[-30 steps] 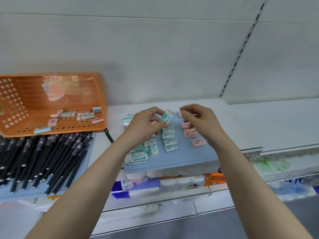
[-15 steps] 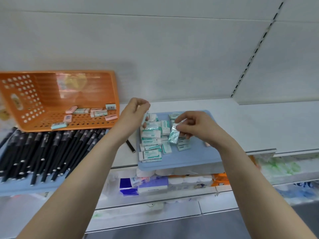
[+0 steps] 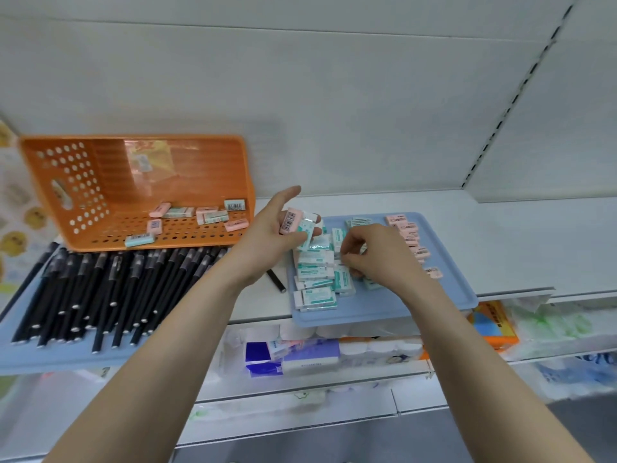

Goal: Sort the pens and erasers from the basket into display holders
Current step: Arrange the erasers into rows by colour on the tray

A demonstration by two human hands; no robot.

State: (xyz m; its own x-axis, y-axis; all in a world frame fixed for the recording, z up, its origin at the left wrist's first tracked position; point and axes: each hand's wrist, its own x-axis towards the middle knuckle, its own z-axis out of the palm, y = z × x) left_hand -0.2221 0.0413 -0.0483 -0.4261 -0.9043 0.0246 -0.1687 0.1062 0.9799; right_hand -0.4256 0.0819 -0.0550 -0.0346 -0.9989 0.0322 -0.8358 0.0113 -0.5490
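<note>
Two film-wrapped erasers (image 3: 298, 225), one pink and one green, are sitting gripped in the left hand (image 3: 273, 232) over the blue tray (image 3: 450, 289). The right hand (image 3: 380, 259) is pinching a green eraser (image 3: 341, 277) in the rows. Being light and probably slippery, they are best pinched by their long sides.

Perforated orange plastic basket (image 3: 100, 182); matt black pens (image 3: 110, 289); glossy-wrapped erasers (image 3: 315, 272).

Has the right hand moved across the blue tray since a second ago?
Yes. Against the blue tray, the right hand went left and nearer the front edge, from above the pink erasers to the green-and-white erasers.
</note>
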